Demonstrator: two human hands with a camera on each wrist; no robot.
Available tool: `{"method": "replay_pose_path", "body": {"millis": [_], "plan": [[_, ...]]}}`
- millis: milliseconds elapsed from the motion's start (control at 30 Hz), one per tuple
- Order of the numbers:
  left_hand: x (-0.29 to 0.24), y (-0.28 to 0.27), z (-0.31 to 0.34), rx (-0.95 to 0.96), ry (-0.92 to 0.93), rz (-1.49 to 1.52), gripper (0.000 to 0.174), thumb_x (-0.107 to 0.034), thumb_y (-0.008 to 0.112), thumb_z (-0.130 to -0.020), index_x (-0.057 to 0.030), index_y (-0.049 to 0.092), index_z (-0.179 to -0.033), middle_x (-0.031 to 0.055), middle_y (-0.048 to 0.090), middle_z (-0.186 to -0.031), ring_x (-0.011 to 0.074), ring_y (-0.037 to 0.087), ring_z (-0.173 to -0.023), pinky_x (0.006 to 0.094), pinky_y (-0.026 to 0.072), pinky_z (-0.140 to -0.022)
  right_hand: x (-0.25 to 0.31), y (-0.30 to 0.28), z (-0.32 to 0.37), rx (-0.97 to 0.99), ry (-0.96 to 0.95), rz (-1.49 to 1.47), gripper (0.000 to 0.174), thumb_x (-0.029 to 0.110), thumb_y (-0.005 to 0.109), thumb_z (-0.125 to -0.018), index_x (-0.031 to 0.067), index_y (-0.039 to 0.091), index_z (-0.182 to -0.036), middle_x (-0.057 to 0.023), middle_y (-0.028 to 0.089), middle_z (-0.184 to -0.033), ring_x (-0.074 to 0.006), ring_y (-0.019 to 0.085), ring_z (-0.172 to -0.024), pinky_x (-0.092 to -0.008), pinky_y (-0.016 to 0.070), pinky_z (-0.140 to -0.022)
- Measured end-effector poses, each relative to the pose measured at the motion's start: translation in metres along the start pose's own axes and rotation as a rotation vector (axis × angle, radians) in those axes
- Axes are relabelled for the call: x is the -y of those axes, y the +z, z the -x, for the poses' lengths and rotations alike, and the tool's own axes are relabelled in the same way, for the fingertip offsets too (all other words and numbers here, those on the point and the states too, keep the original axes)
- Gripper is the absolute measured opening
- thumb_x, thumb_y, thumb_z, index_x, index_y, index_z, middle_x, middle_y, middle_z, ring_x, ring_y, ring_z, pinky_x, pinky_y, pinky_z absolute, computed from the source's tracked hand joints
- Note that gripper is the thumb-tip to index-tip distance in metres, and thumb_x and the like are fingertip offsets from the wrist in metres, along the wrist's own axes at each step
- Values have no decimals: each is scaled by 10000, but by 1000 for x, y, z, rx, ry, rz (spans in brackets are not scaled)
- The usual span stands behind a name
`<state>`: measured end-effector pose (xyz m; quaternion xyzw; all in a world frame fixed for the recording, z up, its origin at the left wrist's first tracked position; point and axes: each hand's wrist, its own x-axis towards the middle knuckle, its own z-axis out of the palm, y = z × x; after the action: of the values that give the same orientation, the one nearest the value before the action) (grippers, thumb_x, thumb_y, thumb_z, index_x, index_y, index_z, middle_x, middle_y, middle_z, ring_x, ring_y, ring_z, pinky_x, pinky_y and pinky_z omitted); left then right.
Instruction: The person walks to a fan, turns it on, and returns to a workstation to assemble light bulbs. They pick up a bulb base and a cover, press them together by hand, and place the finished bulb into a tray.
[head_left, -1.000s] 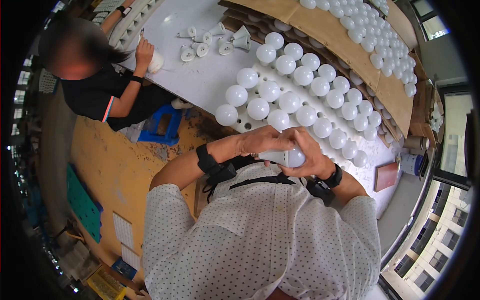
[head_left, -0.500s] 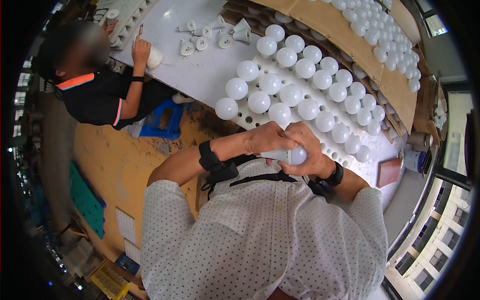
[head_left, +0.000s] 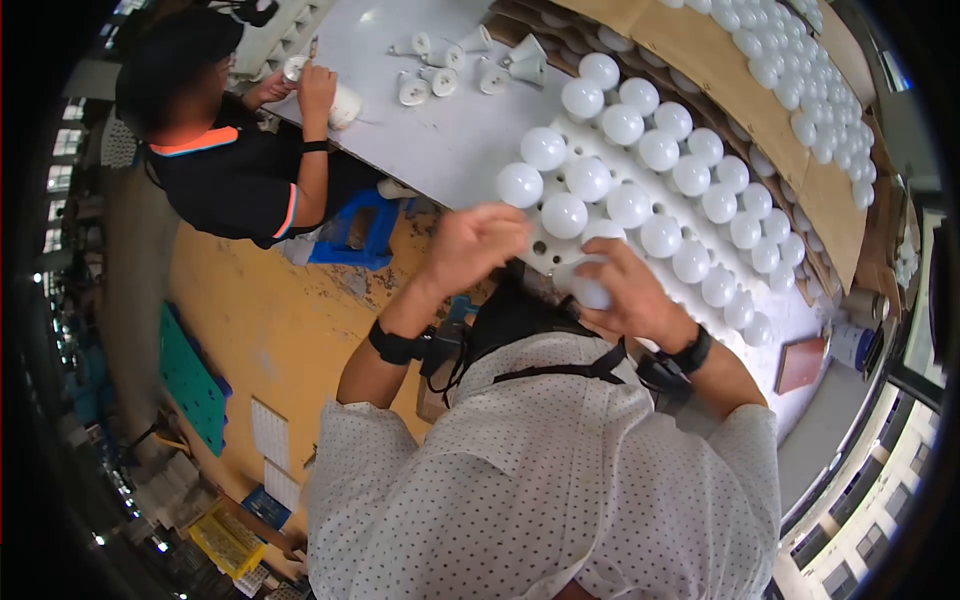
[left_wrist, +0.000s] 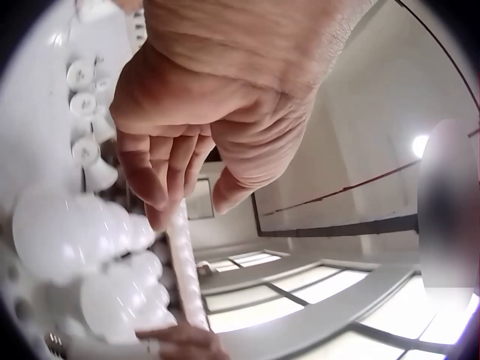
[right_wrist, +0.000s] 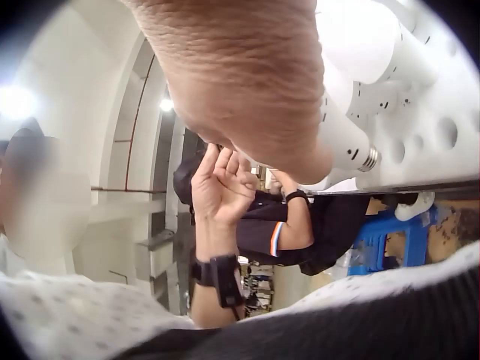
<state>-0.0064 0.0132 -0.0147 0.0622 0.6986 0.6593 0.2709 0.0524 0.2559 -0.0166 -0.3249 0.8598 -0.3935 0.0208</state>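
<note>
My right hand (head_left: 640, 290) grips a white light bulb (head_left: 592, 291) by its round dome, at the near edge of a white holed tray (right_wrist: 424, 169). The metal screw base (right_wrist: 369, 159) shows in the right wrist view, angled toward the tray. Several rows of round white bulbs (head_left: 627, 205) stand in the tray. Off to the left, my left hand (head_left: 475, 245) is raised near the tray corner, holding nothing. Its fingers (left_wrist: 180, 161) hang loosely bent in the left wrist view, with the thumb apart from them.
Several cone-shaped lamp housings (head_left: 440, 80) lie on the white table (head_left: 400, 145). Another person (head_left: 235, 150) sits at the left with a small white round part. Cardboard layers (head_left: 740, 100) bearing more bulbs are stacked behind the tray. A blue stool (head_left: 365, 230) stands below.
My hands, earlier together around the bulb, have separated. The left let go and moved left; the right brought the bulb toward the tray. The other person's hands have come together.
</note>
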Motion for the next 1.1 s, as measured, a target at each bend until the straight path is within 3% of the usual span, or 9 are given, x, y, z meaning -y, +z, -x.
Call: {"method": "replay_pose_path", "body": {"millis": [133,233,300,400,467,533,733,867,1100], "plan": [[21,-71,-42,-418,41,-178,270,-103,579,-817,62,549,-1029,120,644,-963,126,631,-803,204,474,-600,-20,38,-33,210,-161,295,465,110,674,-617,100,510,-1052,-118,466,-1129,-283,468,-1033,-366,403,-819],[74,-137,-93,-564,220,-350,245,-45,536,-809,58,543,-1031,155,629,-998,200,631,-867,274,495,-686,-31,59,-35,182,-195,484,498,139,659,-633,120,502,-1105,-107,471,-1134,-264,461,-1057,-358,390,-833],[81,-166,-120,-681,230,-830,347,-8,520,-745,18,513,-1091,176,629,-972,317,612,-886,371,472,-784,-23,58,-41,198,-162,520,523,147,659,-638,123,495,-1134,-113,467,-1139,-270,455,-1067,-362,384,-841],[63,-190,-160,-579,-73,-1068,481,22,499,-735,-31,427,-1208,198,560,-1114,362,548,-997,408,452,-838,5,33,-52,203,0,265,628,135,674,-641,112,450,-1227,-157,438,-1175,-320,439,-1079,-406,378,-868],[101,-226,-203,-542,281,-1258,515,17,481,-764,-73,377,-1259,182,466,-1245,343,472,-1120,396,444,-870,4,19,-49,90,19,180,599,108,669,-642,91,468,-1206,-160,438,-1180,-331,449,-1063,-409,396,-858],[90,-233,-216,-400,163,-1431,558,79,453,-738,-52,368,-1273,182,375,-1326,338,363,-1220,394,417,-914,6,-9,-48,-57,132,174,477,81,670,-669,59,534,-1126,-143,491,-1117,-315,495,-1007,-376,433,-825],[98,-266,-229,-91,480,-1522,392,38,433,-774,10,427,-1165,178,429,-1277,360,443,-1140,389,428,-892,-14,-129,-18,-358,646,-89,395,92,646,-753,27,533,-1125,-92,583,-1013,-174,561,-925,-290,460,-761],[87,-249,-211,103,231,-1446,411,54,577,-668,28,460,-1061,233,550,-1046,408,524,-958,403,450,-807,-50,-202,-53,-340,732,155,441,202,630,-780,22,506,-1163,-124,601,-998,-198,570,-936,-302,471,-749],[117,-217,-160,-162,220,-1043,418,-29,695,-623,-9,489,-986,229,575,-907,410,536,-882,439,450,-732,-233,-268,-49,-415,828,835,692,345,692,-638,50,474,-1225,-223,508,-1156,-358,503,-1054,-395,417,-891]]}}
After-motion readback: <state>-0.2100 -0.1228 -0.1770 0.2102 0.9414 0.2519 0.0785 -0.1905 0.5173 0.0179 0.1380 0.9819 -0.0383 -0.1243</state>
